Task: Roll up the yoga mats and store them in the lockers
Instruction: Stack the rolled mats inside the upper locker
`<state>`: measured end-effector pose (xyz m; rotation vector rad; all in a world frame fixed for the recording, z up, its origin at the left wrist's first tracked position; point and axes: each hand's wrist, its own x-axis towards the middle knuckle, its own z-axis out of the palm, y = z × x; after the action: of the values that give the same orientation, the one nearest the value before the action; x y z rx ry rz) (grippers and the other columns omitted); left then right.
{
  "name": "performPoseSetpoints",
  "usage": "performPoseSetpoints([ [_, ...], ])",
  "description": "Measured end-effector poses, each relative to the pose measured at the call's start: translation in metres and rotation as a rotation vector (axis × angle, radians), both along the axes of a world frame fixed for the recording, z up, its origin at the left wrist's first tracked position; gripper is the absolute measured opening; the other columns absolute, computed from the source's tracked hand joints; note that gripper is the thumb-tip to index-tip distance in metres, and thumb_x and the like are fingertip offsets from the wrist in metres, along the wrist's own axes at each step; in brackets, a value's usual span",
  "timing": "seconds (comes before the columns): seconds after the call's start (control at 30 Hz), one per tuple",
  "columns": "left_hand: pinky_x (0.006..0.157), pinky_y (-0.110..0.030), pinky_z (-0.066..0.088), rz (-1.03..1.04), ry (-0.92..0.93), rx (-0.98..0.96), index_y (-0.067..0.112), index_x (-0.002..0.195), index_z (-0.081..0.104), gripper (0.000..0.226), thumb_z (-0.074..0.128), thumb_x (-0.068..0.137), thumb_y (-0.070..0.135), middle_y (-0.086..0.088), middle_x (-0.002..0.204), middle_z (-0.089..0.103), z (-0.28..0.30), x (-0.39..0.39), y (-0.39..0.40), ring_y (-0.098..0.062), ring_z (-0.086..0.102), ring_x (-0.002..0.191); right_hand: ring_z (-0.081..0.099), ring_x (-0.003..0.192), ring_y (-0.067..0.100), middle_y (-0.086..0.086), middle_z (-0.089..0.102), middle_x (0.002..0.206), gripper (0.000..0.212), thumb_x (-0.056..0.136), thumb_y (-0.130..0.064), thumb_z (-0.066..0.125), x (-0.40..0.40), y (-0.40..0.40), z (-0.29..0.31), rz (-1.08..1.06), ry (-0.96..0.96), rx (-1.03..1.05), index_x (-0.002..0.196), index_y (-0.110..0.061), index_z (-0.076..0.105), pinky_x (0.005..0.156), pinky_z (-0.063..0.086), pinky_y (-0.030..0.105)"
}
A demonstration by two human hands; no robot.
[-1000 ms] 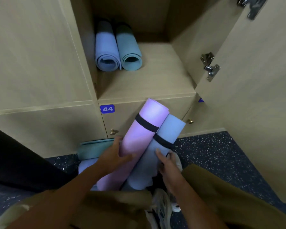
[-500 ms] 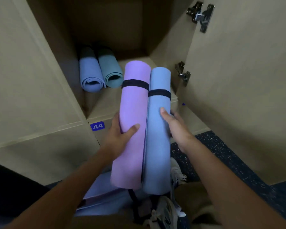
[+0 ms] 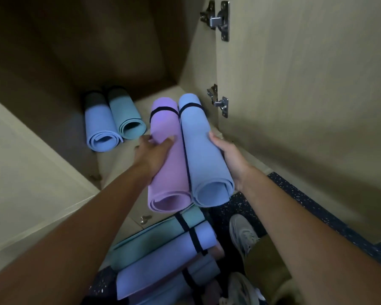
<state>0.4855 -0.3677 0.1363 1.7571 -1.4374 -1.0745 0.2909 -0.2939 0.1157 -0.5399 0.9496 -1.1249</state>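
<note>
Now my left hand [image 3: 154,150] grips a rolled purple foam yoga mat [image 3: 168,164], my right hand [image 3: 231,157] a rolled blue foam yoga mat [image 3: 204,155], side by side, touching, far ends inside the open wooden locker [image 3: 141,62]. No readable writing.

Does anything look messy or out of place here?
Nothing stands out. Two rolled mats lie side by side in the locker, and the purple mat and blue mat being carried are both strapped.
</note>
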Motion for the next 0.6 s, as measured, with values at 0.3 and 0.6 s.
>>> performPoseSetpoints([
  [0.3, 0.089, -0.041, 0.057, -0.184, 0.323, -0.058, 0.037, 0.140, 0.052, 0.073, 0.074, 0.072, 0.054, -0.004, 0.143, 0.053, 0.006, 0.002, 0.018, -0.026, 0.065, 0.116, 0.069, 0.091, 0.030, 0.018, 0.070, 0.113, 0.066, 0.096, -0.055, 0.058, -0.021, -0.011, -0.001, 0.062, -0.260, -0.020, 0.135, -0.002, 0.062, 0.085, 0.059, 0.042],
  [0.6, 0.122, -0.046, 0.027, -0.549, -0.363, -0.409, 0.042, 0.150, 0.043, 0.091, 0.051, 0.071, 0.087, 0.019, 0.154, 0.040, 0.027, -0.010, 0.075, -0.014, 0.024, 0.150, 0.068, 0.088, 0.031, 0.019, 0.067, 0.112, 0.073, 0.093, -0.058, 0.061, -0.007, -0.020, -0.004, 0.082, -0.284, 0.029, 0.140, -0.002, 0.059, 0.078, 0.059, 0.039],
])
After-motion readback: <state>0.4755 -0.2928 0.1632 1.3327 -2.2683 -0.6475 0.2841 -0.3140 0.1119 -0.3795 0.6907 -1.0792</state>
